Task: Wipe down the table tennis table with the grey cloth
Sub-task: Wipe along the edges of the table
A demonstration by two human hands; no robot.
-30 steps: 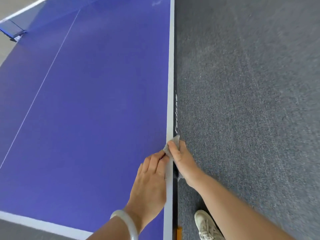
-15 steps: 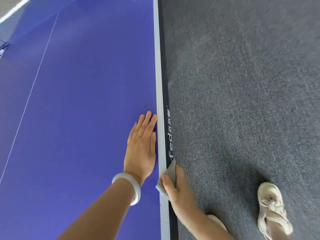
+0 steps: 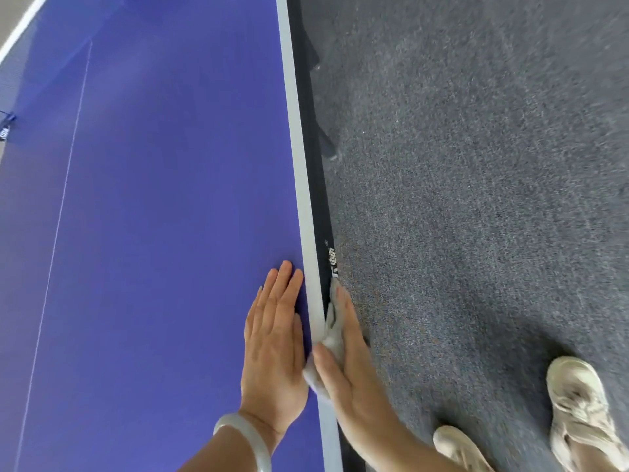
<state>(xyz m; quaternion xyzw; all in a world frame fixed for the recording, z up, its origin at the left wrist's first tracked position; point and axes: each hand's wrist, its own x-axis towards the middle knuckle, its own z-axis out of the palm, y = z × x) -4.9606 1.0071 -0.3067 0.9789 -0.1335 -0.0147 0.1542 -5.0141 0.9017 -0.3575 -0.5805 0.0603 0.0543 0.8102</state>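
Note:
The blue table tennis table (image 3: 163, 216) fills the left of the view, with a white stripe along its right edge and a black side rail (image 3: 315, 185) below it. My left hand (image 3: 274, 342) lies flat on the blue top beside that edge, fingers straight, a pale bangle on its wrist. My right hand (image 3: 347, 362) presses the grey cloth (image 3: 332, 335) against the side rail, thumb over the white stripe and fingers straight along the rail. The cloth is mostly hidden under my palm.
Grey carpet (image 3: 476, 199) covers the floor to the right of the table. My two pale shoes (image 3: 578, 410) stand on it at the bottom right. The net (image 3: 6, 126) shows at the far left edge. A thin white centre line runs along the table.
My right hand with the cloth has slid forward along the table's side edge, over the start of the printed lettering. My left hand stays flat on the top.

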